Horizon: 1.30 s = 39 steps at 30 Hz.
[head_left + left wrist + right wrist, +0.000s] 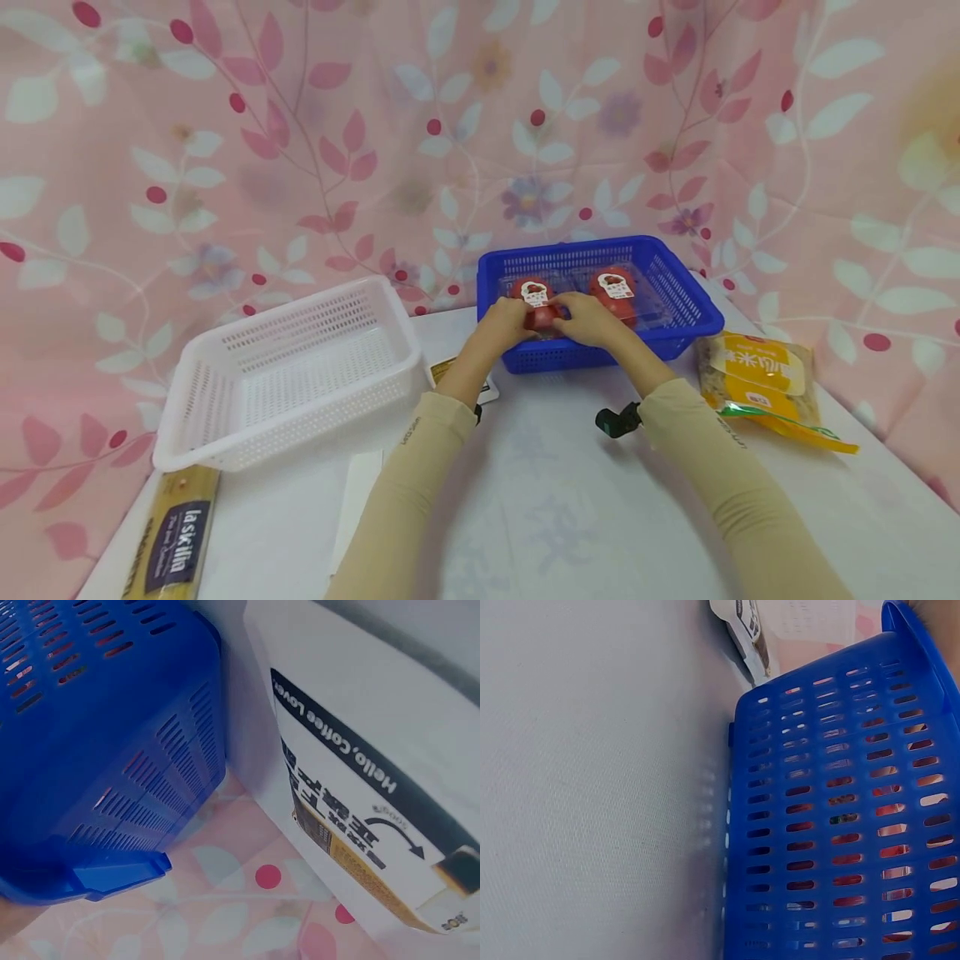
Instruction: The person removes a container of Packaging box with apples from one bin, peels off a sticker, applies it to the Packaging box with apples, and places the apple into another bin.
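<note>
In the head view, two clear packs of red tomatoes with white labels, a left tomato pack [536, 292] and a right tomato pack [615, 285], lie in a blue basket [693, 312]. My left hand [504, 322] reaches over the basket's near rim and grips the left pack's near left side. My right hand [588, 318] holds the same pack from its right, with the thumb and fingers bent over it. Both wrist views mostly show the slotted wall of the basket, with red showing through; the fingertips are hidden there.
A white basket [300, 419] stands on the left, beside a pasta pack [176, 533] at the table's left edge. A coffee packet [352, 795] lies under my left forearm. Right of the blue basket rests a yellow bag [761, 379]. A white strip [356, 500] lies near my left sleeve.
</note>
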Each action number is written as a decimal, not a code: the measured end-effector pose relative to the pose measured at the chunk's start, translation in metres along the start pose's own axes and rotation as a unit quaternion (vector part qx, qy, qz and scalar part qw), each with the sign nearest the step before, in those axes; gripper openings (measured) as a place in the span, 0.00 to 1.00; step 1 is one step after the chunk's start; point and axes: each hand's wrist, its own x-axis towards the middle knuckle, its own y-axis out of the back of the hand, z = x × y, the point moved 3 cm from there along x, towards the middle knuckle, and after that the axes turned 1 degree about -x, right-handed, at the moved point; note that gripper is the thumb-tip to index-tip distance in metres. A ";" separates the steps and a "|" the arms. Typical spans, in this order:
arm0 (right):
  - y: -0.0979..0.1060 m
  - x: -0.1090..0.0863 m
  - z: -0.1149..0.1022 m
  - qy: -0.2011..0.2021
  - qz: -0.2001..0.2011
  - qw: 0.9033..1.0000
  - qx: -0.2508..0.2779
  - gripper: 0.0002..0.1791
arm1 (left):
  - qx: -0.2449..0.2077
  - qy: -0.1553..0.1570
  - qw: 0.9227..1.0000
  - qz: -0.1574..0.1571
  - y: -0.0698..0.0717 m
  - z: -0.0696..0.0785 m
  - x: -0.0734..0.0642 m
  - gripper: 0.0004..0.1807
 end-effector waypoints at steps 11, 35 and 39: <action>-0.001 0.001 0.002 -0.014 0.036 0.999 -0.026 0.20 | 0.009 -0.030 0.998 0.051 -0.002 -0.001 -0.007 0.19; -0.017 -0.035 -0.022 0.222 0.229 0.935 -0.156 0.22 | 0.187 -0.028 0.979 0.071 0.003 -0.016 -0.065 0.37; -0.022 -0.044 -0.025 0.245 0.239 0.920 -0.189 0.25 | 0.192 -0.032 0.978 0.073 0.004 -0.017 -0.078 0.41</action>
